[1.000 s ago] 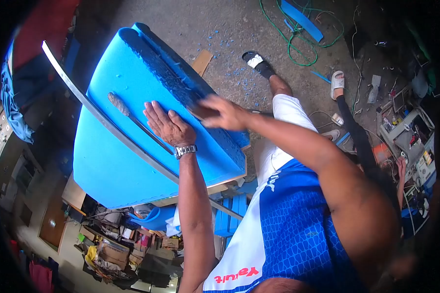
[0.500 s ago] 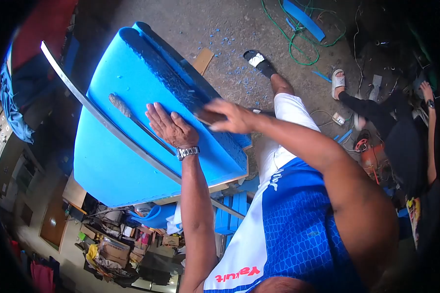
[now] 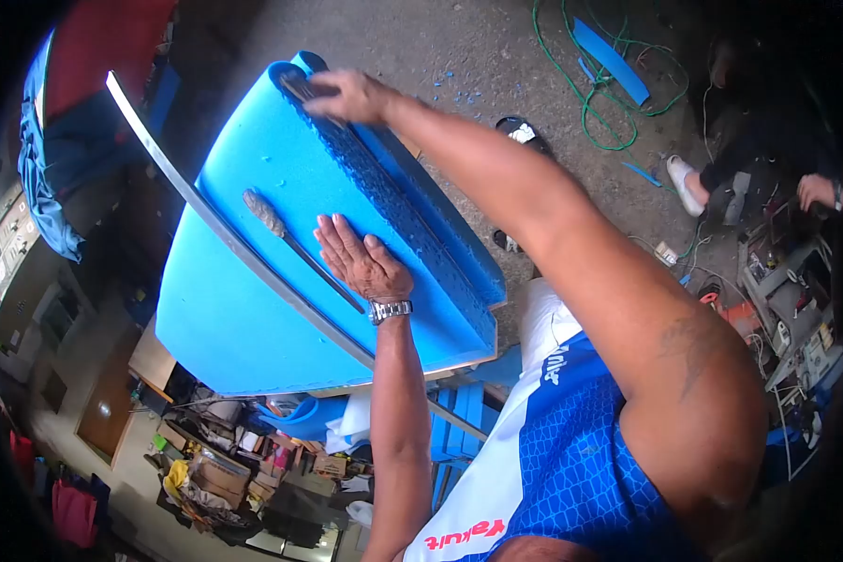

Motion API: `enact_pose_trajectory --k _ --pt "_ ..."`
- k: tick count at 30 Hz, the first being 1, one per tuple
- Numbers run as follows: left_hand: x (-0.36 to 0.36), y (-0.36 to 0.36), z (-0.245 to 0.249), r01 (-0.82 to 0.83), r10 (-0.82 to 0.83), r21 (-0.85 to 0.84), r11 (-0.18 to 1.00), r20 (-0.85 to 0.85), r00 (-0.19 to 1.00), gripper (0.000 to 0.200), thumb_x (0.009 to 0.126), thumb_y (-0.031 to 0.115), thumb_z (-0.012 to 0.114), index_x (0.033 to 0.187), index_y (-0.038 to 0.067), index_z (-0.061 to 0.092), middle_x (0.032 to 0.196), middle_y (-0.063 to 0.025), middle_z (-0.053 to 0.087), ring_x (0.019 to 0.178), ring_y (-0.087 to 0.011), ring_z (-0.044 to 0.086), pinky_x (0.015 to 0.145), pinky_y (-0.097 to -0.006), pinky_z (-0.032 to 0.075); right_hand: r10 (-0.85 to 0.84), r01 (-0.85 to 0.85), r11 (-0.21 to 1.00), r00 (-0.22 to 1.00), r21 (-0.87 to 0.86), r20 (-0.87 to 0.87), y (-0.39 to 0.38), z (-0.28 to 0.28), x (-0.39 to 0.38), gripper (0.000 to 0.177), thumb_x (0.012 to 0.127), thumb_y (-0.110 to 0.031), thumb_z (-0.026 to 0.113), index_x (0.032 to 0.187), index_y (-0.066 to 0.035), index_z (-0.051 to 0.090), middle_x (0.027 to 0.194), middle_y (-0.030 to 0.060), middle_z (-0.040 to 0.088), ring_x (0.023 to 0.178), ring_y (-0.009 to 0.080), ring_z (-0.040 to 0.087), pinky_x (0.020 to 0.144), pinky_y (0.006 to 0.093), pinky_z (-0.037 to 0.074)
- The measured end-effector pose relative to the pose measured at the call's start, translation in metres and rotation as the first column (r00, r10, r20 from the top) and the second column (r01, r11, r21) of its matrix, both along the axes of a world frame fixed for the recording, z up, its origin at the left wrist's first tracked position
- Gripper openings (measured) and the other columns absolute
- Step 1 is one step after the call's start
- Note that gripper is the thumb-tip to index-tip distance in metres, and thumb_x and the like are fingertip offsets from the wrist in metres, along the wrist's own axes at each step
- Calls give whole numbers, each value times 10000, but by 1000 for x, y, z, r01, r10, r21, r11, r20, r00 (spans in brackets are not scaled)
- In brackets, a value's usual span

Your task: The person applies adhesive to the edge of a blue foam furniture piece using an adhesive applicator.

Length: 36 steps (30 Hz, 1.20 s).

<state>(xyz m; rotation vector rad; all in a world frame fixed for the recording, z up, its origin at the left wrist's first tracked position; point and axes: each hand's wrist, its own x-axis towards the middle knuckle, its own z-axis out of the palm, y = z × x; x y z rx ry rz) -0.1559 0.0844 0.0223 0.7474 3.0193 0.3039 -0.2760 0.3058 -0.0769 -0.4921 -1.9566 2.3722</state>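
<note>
A large blue foam piece point(image 3: 225, 309) lies before me, its long side edge rough with crumbs. My left hand point(image 3: 365, 267) rests flat on its top, fingers stretched out and holding nothing. At the far end of the rough edge, my right hand point(image 3: 348, 96) grips a flat brown block point(image 3: 296, 86), mostly hidden under the fingers. Beside my left hand lies a thin dark blade with a grey wrapped handle point(image 3: 265, 212). A long curved metal strip point(image 3: 253, 273) crosses the foam to the left of it.
Blue crumbs point(image 3: 459, 94) litter the concrete floor. A green cord point(image 3: 585, 126) and a blue offcut point(image 3: 611, 61) lie farther off. Another person's hand point(image 3: 817, 192) and shoe point(image 3: 687, 185) show at right, near a cluttered stand point(image 3: 796, 318). Boxes point(image 3: 220, 482) are piled at lower left.
My right hand has moved with the brown block from the middle of the rough edge to its far end. My left hand stays flat on the foam. The view has shifted, and the other person has bent lower.
</note>
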Motion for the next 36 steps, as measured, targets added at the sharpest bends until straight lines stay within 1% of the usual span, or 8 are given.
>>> enact_pose_trajectory --k 2,5,9,14,20,22,29,36 --pt "2 0 0 -11 11 -11 1000 11 1000 570 1019 314 340 1506 21 380 1599 -173 310 1498 -354 237 1205 -514 127 -17 43 992 976 119 -215 -29 -15 62 568 849 -372 712 1290 -31 606 1187 188 640 1115 282 606 990 403 462" --pt "-2 1 0 -12 12 -12 1000 13 1000 576 1025 336 335 1509 24 375 1604 -167 303 1501 -342 233 1207 -517 116 211 -186 967 967 175 -141 -48 12 190 676 822 -351 766 1373 -26 548 1272 203 598 1209 324 565 1061 442 418" --pt "1 -2 1 -12 12 -12 1000 24 1000 580 1025 340 335 1510 24 372 1606 -166 300 1504 -344 224 1207 -520 110 -45 60 995 984 80 -170 -3 36 111 680 845 -395 757 1349 13 551 1296 220 590 1231 327 560 1069 429 421" --pt "0 -2 -2 -8 8 18 1000 6 1000 576 1015 321 349 1510 28 374 1607 -168 297 1505 -353 218 1207 -519 108 -39 55 986 994 158 -101 16 19 -20 715 835 -473 745 1332 9 571 1288 231 595 1180 324 594 1017 378 469" --pt "-1 1 3 -27 27 1 1000 25 999 573 1012 318 362 1509 35 379 1603 -160 310 1500 -346 240 1207 -514 118 144 -74 944 969 320 -200 -35 9 124 696 803 -306 765 1381 2 530 1328 204 560 1278 344 526 1098 434 400" --pt "-2 0 1 -25 24 7 1000 26 999 570 1012 319 360 1511 42 380 1604 -158 310 1501 -343 238 1207 -515 119 255 -231 956 959 179 -125 -26 44 172 711 789 -319 783 1388 -28 534 1289 203 578 1265 347 533 1090 451 403" --pt "-1 0 1 -34 33 19 999 32 999 585 1014 340 352 1506 25 386 1594 -164 329 1499 -351 241 1206 -500 118 -6 70 937 983 343 -183 27 7 -33 695 833 -411 765 1362 -14 552 1264 202 597 1151 316 609 986 402 494" --pt "-2 -3 1 -22 22 4 1000 51 998 580 1023 340 356 1521 43 360 1604 -171 305 1498 -364 235 1202 -523 125 280 -258 956 945 140 -168 -11 45 135 731 767 -284 802 1393 -30 521 1343 199 554 1289 355 521 1105 459 397"
